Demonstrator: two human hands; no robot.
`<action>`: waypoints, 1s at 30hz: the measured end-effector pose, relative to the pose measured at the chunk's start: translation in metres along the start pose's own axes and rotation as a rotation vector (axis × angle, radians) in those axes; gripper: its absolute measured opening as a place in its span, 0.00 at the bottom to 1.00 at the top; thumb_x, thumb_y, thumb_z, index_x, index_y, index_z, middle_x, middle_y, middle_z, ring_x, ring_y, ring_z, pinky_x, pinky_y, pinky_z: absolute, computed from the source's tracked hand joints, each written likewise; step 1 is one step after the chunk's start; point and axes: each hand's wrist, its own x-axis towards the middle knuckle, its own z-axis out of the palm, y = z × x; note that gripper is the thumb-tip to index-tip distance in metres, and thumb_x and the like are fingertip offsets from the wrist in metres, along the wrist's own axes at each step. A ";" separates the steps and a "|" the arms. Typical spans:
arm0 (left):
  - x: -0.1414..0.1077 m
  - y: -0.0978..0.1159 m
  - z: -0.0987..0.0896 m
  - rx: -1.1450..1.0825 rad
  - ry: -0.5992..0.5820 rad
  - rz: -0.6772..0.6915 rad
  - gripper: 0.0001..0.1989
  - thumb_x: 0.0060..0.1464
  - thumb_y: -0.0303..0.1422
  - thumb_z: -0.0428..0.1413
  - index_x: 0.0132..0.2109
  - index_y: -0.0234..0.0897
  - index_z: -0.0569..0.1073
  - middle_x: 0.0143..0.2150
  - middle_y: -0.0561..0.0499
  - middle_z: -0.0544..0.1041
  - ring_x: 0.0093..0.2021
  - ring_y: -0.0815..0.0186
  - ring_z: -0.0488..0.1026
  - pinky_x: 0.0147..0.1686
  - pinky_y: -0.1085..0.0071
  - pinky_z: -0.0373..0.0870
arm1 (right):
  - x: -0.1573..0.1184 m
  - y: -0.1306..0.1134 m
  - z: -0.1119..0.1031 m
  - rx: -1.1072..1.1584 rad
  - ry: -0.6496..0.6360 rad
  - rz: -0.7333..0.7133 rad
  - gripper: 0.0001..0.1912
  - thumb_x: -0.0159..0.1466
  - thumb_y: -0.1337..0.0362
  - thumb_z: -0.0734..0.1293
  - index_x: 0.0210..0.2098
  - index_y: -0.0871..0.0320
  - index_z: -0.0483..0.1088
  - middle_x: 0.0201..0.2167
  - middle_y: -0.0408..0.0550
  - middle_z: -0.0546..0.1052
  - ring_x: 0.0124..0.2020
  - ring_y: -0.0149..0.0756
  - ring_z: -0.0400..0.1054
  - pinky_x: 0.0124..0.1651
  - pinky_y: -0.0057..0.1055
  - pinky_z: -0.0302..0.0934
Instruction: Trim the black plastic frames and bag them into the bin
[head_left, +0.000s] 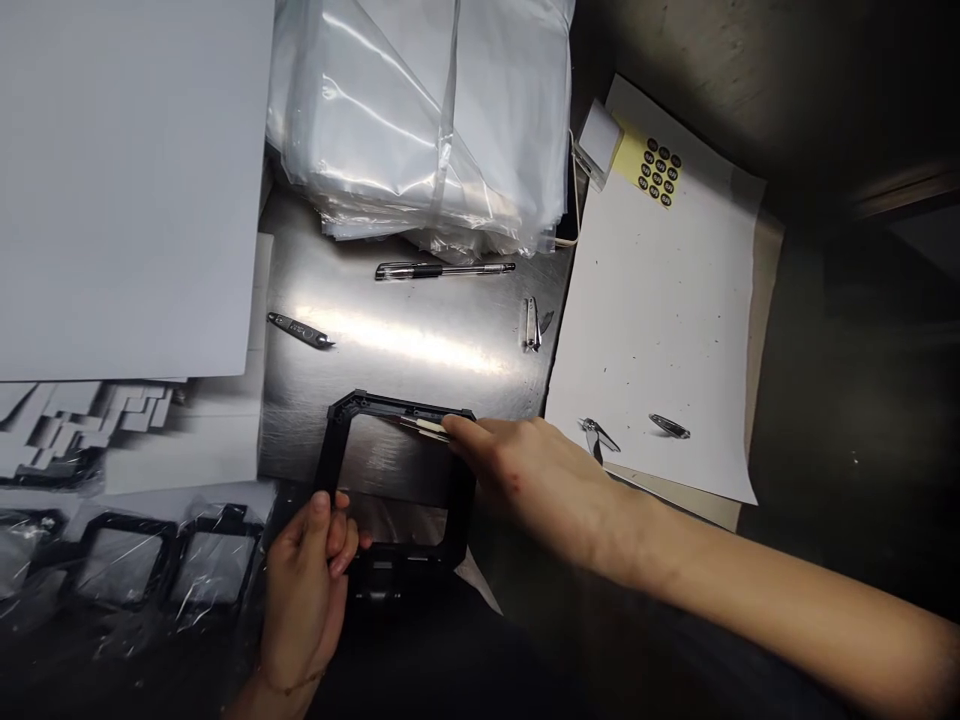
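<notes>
At lower center, a black frame [397,405] is gripped by the left hand [306,600]; a pale strip [425,428] is pinched against it by the right hand [532,480].

I'm making out no readable text: the round black stickers [659,168] on the yellow backing sheet [630,152] are carrying markings, but they're too small to read.

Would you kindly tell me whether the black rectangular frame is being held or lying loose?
Held: the left hand grips the black rectangular frame at its side, and the right hand touches its top edge.
</notes>
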 end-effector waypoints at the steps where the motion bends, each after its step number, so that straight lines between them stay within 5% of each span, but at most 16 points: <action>1: 0.000 0.000 0.000 0.000 0.002 0.000 0.12 0.46 0.39 0.55 0.26 0.33 0.73 0.12 0.62 0.54 0.13 0.79 0.51 0.21 0.76 0.65 | 0.002 -0.002 -0.003 -0.049 0.001 -0.002 0.14 0.52 0.77 0.56 0.37 0.59 0.63 0.22 0.44 0.69 0.17 0.27 0.57 0.18 0.25 0.41; 22: -0.001 0.001 -0.001 0.019 -0.003 -0.019 0.13 0.48 0.39 0.53 0.27 0.33 0.73 0.13 0.62 0.54 0.14 0.79 0.51 0.22 0.76 0.64 | 0.016 -0.010 -0.014 -0.308 -0.038 -0.096 0.19 0.50 0.78 0.55 0.41 0.60 0.61 0.24 0.45 0.70 0.18 0.31 0.63 0.14 0.27 0.34; 30: -0.002 0.001 0.002 0.025 0.003 -0.011 0.12 0.49 0.38 0.52 0.27 0.33 0.72 0.12 0.62 0.53 0.14 0.79 0.50 0.22 0.75 0.65 | 0.014 -0.009 -0.007 -0.469 0.082 -0.175 0.18 0.53 0.80 0.52 0.40 0.62 0.61 0.22 0.46 0.66 0.17 0.31 0.61 0.14 0.28 0.33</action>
